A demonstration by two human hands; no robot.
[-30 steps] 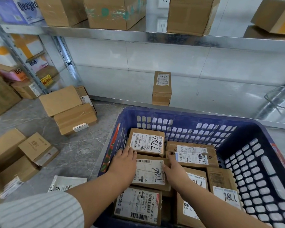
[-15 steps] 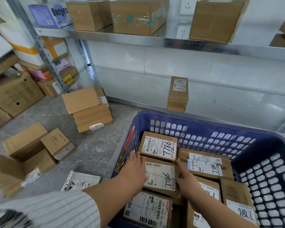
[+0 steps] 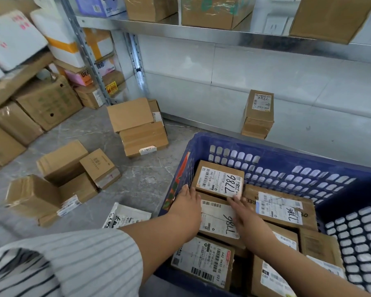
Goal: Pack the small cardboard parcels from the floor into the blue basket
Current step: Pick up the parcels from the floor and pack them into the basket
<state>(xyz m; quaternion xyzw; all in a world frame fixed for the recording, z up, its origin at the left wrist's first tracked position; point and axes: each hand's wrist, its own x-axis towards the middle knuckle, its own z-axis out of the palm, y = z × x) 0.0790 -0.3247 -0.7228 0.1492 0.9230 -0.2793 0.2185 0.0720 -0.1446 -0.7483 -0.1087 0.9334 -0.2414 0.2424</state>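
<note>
Now my left hand (image 3: 186, 207) and right hand (image 3: 243, 213) lie flat, fingers straight, on a labelled parcel (image 3: 217, 219) in the blue basket (image 3: 266, 146), seemingly bedding it level among the others. More small parcels (image 3: 73, 168) wait left on the grey marbled floor (image 3: 141, 179), beside metal shelving (image 3: 159, 28) stacked with boxes.

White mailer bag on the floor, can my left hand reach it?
Probably yes. The left hand is inside the blue basket by its left wall; the white mailer bag lies uncovered on the floor just outside, so only that wall needs clearing.
</note>
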